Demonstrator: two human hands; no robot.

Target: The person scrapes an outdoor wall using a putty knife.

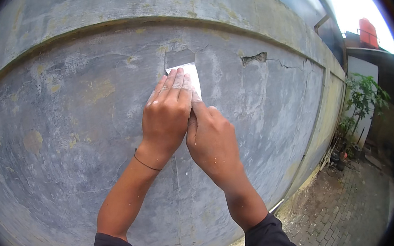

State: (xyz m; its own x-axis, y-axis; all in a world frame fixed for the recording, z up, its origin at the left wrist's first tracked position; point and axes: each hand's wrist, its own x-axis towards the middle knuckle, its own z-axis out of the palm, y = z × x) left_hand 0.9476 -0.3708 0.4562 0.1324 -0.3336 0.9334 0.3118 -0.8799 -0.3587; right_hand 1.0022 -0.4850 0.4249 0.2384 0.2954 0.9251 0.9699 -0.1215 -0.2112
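Both my hands are up against a weathered grey plastered wall. My left hand lies with its fingers together, flat over a white sheet or blade whose upper edge touches the wall. My right hand is closed beside it, its index finger along the sheet's lower right edge; whatever it grips is hidden. White dust or paste marks the fingers. Just above the white piece is a darker patch with a broken outline. A chipped hole and thin cracks run to its right.
A raised ledge crosses the wall's top. At the right are a pillar, a brick-paved path, potted plants, a pale door or panel and an orange tank. A white pipe shows at the wall's foot.
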